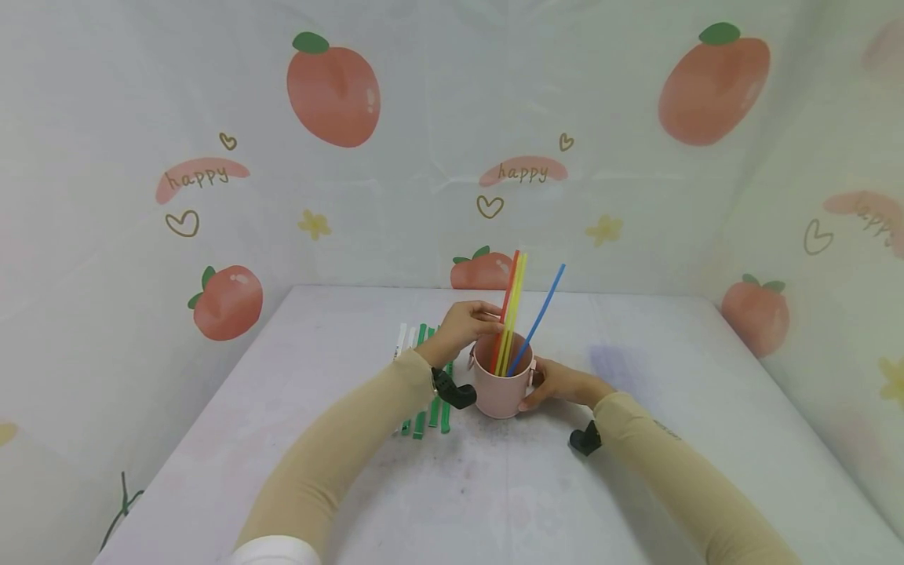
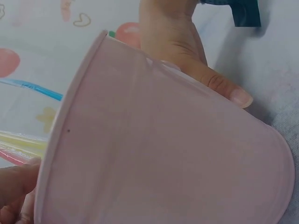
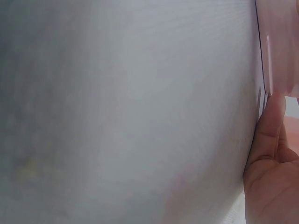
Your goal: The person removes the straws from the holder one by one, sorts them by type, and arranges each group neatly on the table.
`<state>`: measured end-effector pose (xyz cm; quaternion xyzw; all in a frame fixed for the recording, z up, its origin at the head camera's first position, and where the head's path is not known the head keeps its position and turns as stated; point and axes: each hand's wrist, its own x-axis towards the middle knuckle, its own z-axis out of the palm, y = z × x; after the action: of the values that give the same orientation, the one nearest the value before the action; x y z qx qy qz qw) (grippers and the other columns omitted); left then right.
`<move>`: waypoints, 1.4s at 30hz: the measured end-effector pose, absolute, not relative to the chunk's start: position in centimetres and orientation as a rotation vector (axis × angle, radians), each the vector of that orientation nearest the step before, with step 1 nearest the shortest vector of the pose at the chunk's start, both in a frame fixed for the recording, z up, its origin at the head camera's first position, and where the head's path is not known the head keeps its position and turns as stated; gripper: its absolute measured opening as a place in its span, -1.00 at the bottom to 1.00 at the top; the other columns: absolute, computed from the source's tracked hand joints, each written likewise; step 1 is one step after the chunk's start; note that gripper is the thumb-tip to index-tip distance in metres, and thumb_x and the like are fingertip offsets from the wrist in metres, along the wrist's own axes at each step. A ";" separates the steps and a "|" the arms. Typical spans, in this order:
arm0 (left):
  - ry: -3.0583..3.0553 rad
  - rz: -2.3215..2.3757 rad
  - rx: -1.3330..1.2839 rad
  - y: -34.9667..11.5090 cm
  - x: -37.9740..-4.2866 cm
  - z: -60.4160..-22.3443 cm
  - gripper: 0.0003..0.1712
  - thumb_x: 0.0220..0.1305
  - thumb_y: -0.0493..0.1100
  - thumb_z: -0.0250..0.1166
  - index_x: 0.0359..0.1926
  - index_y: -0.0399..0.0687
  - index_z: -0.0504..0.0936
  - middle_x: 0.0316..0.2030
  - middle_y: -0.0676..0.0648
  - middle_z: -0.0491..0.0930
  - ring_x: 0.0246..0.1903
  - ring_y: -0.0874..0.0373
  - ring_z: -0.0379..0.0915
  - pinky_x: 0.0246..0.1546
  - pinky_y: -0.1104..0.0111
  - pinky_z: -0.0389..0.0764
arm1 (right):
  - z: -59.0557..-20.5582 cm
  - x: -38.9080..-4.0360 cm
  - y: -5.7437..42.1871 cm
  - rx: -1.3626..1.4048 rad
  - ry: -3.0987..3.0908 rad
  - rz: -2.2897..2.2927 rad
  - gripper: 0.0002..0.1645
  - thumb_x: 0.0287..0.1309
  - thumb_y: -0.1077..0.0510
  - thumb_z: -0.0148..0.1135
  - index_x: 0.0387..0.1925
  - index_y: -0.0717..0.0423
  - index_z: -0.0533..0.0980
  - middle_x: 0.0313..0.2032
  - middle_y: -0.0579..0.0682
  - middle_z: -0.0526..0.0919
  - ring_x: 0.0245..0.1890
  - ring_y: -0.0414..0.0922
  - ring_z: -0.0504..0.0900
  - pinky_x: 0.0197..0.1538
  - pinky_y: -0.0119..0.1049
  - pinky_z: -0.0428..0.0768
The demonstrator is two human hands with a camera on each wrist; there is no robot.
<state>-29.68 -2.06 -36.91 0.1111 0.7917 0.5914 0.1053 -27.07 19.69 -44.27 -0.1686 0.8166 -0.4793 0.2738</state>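
A small pink bucket (image 1: 500, 396) with side handles stands upright on the table. Red (image 1: 504, 318) and yellow straws (image 1: 515, 306) rise from it, close together, and a blue straw (image 1: 544, 314) leans right, apart from them. My left hand (image 1: 462, 326) pinches the red and yellow straws above the rim; its fingertips (image 2: 18, 184) show beside the rim in the left wrist view. With thumb low on its side, my right hand (image 1: 565, 382) grips the bucket from the right. The right wrist view shows that hand (image 3: 273, 172) against the bucket (image 3: 282, 46), its fingers partly out of frame.
Left of the bucket, several slim green packets (image 1: 420, 424) and white packets (image 1: 401, 339) lie side by side, partly under my left forearm. A printed curtain (image 1: 424, 102) hangs behind the table (image 1: 537, 502). A green cord (image 1: 124, 502) is at the left edge.
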 end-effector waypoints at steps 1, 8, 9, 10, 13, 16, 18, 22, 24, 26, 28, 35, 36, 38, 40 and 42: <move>2.333 1.748 0.325 -2.1 -29.7 -36.9 -0.68 0.20 -0.20 0.38 -0.01 -0.13 0.65 -0.13 -0.13 0.70 -0.11 0.15 0.56 -0.07 0.35 0.56 | -44.3 -27.1 19.7 -0.453 2.195 -1.290 -0.13 -0.07 0.22 0.51 0.26 0.25 0.27 0.08 0.09 0.41 0.11 0.03 0.30 0.30 0.01 0.26; 2.213 1.907 0.322 -2.4 -29.7 -36.2 -0.65 0.24 -0.32 0.32 0.05 -0.29 0.59 -0.05 -0.26 0.64 -0.12 0.03 0.63 -0.05 0.30 0.66 | -44.3 -27.1 19.7 -0.444 2.198 -1.282 -0.12 -0.08 0.21 0.52 0.26 0.24 0.27 0.08 0.09 0.39 0.12 0.04 0.28 0.32 0.03 0.24; 2.187 1.936 0.320 -2.5 -29.8 -36.1 -0.65 0.24 -0.34 0.31 0.05 -0.30 0.58 -0.03 -0.28 0.63 -0.10 -0.03 0.63 -0.04 0.28 0.66 | -44.3 -27.1 19.7 -0.440 2.201 -1.278 -0.12 -0.08 0.20 0.52 0.26 0.24 0.27 0.06 0.09 0.38 0.10 0.03 0.27 0.30 0.01 0.25; 2.161 1.965 0.314 -2.5 -29.9 -36.0 -0.65 0.24 -0.35 0.31 0.05 -0.31 0.57 -0.04 -0.30 0.62 -0.08 -0.08 0.63 -0.03 0.26 0.66 | -44.3 -27.1 19.6 -0.433 2.201 -1.275 -0.11 -0.08 0.19 0.52 0.26 0.24 0.27 0.04 0.08 0.37 0.09 0.03 0.26 0.28 -0.01 0.26; 2.104 2.042 0.291 -2.8 -29.9 -35.6 -0.66 0.23 -0.36 0.31 0.05 -0.29 0.57 -0.08 -0.28 0.62 -0.05 -0.14 0.61 -0.02 0.20 0.66 | -44.2 -27.1 19.6 -0.425 2.198 -1.266 -0.11 -0.07 0.17 0.52 0.27 0.23 0.26 0.03 0.07 0.35 0.08 0.02 0.25 0.23 -0.07 0.27; 2.058 2.109 0.262 -3.0 -30.1 -35.3 -0.66 0.23 -0.36 0.31 0.05 -0.25 0.57 -0.15 -0.18 0.62 -0.10 -0.07 0.63 -0.01 0.18 0.66 | -44.2 -27.1 19.6 -0.431 2.188 -1.278 -0.11 -0.07 0.18 0.52 0.26 0.23 0.26 0.00 0.06 0.35 0.06 0.02 0.24 0.18 -0.11 0.27; 2.039 2.137 0.249 -3.2 -30.1 -35.0 -0.66 0.24 -0.35 0.30 0.05 -0.23 0.56 -0.18 -0.11 0.61 -0.13 0.00 0.62 -0.01 0.17 0.65 | -44.2 -27.1 19.6 -0.437 2.185 -1.288 -0.13 -0.07 0.21 0.51 0.25 0.23 0.27 -0.03 0.05 0.34 0.04 0.01 0.24 0.13 -0.14 0.28; 1.998 2.183 0.230 -3.4 -30.1 -34.3 -0.66 0.25 -0.35 0.29 0.06 -0.23 0.56 -0.19 -0.08 0.59 -0.09 -0.03 0.61 0.00 0.16 0.65 | -44.3 -27.1 19.6 -0.439 2.190 -1.292 -0.15 -0.08 0.22 0.51 0.23 0.24 0.27 -0.07 0.05 0.32 0.02 0.01 0.23 0.07 -0.14 0.27; 1.983 2.203 0.225 -3.6 -30.1 -33.9 -0.67 0.26 -0.35 0.29 0.05 -0.23 0.56 -0.19 -0.07 0.59 -0.07 -0.05 0.60 0.01 0.15 0.64 | -44.3 -27.1 19.7 -0.433 2.193 -1.288 -0.15 -0.08 0.22 0.51 0.22 0.24 0.27 -0.08 0.05 0.31 0.02 0.02 0.23 0.06 -0.14 0.27; 1.968 2.222 0.224 -3.7 -30.2 -33.6 -0.67 0.25 -0.35 0.29 0.05 -0.23 0.56 -0.20 -0.06 0.58 -0.11 -0.01 0.61 0.02 0.15 0.64 | -44.3 -27.1 19.7 -0.433 2.193 -1.286 -0.15 -0.08 0.21 0.51 0.22 0.23 0.27 -0.08 0.05 0.31 0.02 0.01 0.23 0.05 -0.14 0.28; 1.961 2.239 0.243 -3.9 -30.1 -33.2 -0.67 0.26 -0.35 0.28 0.05 -0.23 0.55 -0.22 -0.04 0.57 -0.17 0.06 0.62 0.05 0.11 0.61 | -44.3 -27.2 19.7 -0.451 2.185 -1.295 -0.15 -0.08 0.22 0.51 0.22 0.24 0.28 -0.05 0.04 0.35 0.02 0.00 0.27 0.07 -0.17 0.30; 1.985 2.258 0.307 -4.7 -29.8 -31.7 -0.62 0.27 -0.32 0.28 0.11 -0.24 0.52 -0.19 -0.04 0.54 -0.26 0.18 0.60 0.04 0.14 0.62 | -44.6 -27.2 19.9 -0.510 2.162 -1.316 -0.14 -0.07 0.25 0.50 0.25 0.26 0.27 0.00 0.00 0.43 -0.01 -0.06 0.33 0.13 -0.23 0.31; 1.984 2.260 0.308 -4.8 -29.8 -31.4 -0.62 0.28 -0.32 0.28 0.12 -0.25 0.51 -0.19 -0.04 0.54 -0.26 0.18 0.59 0.04 0.15 0.62 | -44.6 -27.3 19.8 -0.510 2.162 -1.316 -0.14 -0.08 0.25 0.50 0.25 0.26 0.27 0.00 0.00 0.42 -0.01 -0.06 0.32 0.12 -0.23 0.31; 1.988 2.267 0.301 -5.1 -29.8 -31.1 -0.63 0.28 -0.31 0.28 0.11 -0.24 0.52 -0.19 -0.04 0.54 -0.27 0.17 0.59 0.01 0.19 0.64 | -44.6 -27.3 19.8 -0.504 2.162 -1.317 -0.14 -0.08 0.25 0.50 0.25 0.24 0.28 -0.01 -0.01 0.43 -0.02 -0.07 0.33 0.10 -0.24 0.31; 1.976 2.282 0.301 -5.4 -29.8 -30.7 -0.62 0.28 -0.31 0.28 0.12 -0.25 0.51 -0.20 -0.04 0.54 -0.28 0.17 0.59 0.02 0.18 0.64 | -44.6 -27.2 19.7 -0.503 2.167 -1.314 -0.15 -0.08 0.25 0.50 0.24 0.24 0.29 -0.03 -0.01 0.43 -0.04 -0.07 0.34 0.07 -0.25 0.32; 1.959 2.302 0.301 -5.8 -29.9 -30.4 -0.57 0.29 -0.30 0.27 0.16 -0.28 0.48 -0.21 -0.03 0.55 -0.28 0.17 0.59 0.03 0.19 0.63 | -44.5 -27.2 19.7 -0.497 2.173 -1.311 -0.17 -0.08 0.24 0.51 0.22 0.23 0.30 -0.06 -0.01 0.42 -0.05 -0.06 0.34 0.04 -0.24 0.32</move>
<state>-29.88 -5.79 -30.44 0.0988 0.6442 0.7567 0.0519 -27.22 19.68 -44.53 -0.1847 0.8080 -0.4877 0.2743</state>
